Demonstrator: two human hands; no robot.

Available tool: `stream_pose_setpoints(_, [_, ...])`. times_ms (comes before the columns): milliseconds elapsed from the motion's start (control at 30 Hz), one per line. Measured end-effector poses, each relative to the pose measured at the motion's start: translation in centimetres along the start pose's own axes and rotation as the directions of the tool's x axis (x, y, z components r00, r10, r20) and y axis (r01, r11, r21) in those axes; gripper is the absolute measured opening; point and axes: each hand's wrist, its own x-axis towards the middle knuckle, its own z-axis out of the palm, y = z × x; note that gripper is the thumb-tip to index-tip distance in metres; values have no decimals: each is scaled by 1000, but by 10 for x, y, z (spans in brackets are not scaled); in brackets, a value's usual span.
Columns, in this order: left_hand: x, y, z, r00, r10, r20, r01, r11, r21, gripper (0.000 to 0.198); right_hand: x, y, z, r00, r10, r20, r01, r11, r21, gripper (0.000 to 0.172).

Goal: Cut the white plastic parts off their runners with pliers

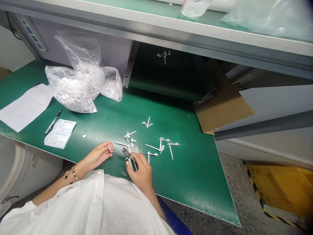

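Observation:
Near the front edge of the green table, my left hand (100,154) pinches a small white plastic piece (110,148) between its fingertips. My right hand (142,172) is wrapped round a pair of cutting pliers (131,160), whose jaws point up and to the left. Just beyond the jaws lie white plastic sprues (128,143), thin sticks with small parts on them. Several more of these sprues (161,145) are scattered to the right, and one sprue (147,123) sits farther back. A small white round piece (84,136) rests on the table left of my hands.
Clear bags full of small white pieces (73,93) stand at the back left. A pen (53,121), a printed slip (60,133) and a paper sheet (26,106) lie at left. A cardboard flap (222,104) juts out at right. A metal-edged shelf (146,34) spans overhead.

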Motion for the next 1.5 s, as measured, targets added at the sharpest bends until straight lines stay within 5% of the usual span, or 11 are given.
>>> stream_pose_setpoints(133, [8,-5,-1,999,1,32,-1,1000,-10,12,-4,6,-3,965,149,-217,-124,984,127,22])
stream_pose_setpoints(233, [18,-6,3,994,93,50,-105,927,360,14,-7,11,-5,927,219,-303,-177,971,159,23])
stream_pose_setpoints(267, [23,-4,6,982,170,84,-188,811,554,13,-8,12,-5,923,228,-309,-185,969,164,24])
stream_pose_setpoints(333, [31,2,14,917,309,253,-362,374,854,13,-10,13,-5,923,239,-302,-191,965,178,24])
stream_pose_setpoints(433, [45,13,27,786,254,564,-476,-335,814,25,-13,11,-1,933,226,-280,-176,965,192,23])
stream_pose_setpoints(500, [53,18,35,747,141,649,-465,-587,663,26,-15,9,1,944,203,-259,-155,969,194,24])
stream_pose_setpoints(567, [59,19,39,734,61,676,-449,-704,551,24,-16,8,2,954,179,-242,-135,973,189,25])
stream_pose_setpoints(733, [65,19,31,747,20,664,-423,-757,499,23,-16,8,1,960,163,-228,-129,979,160,25])
stream_pose_setpoints(1000, [34,-2,13,795,173,582,-388,-593,705,42,-14,14,3,938,230,-261,-196,969,150,27])
stream_pose_setpoints(1167, [12,-26,20,816,174,552,-387,-545,744,52,-14,12,3,931,242,-272,-209,967,145,27])
stream_pose_setpoints(1500, [9,-49,34,888,81,453,-378,-431,819,53,-16,11,1,931,222,-289,-194,973,121,26])
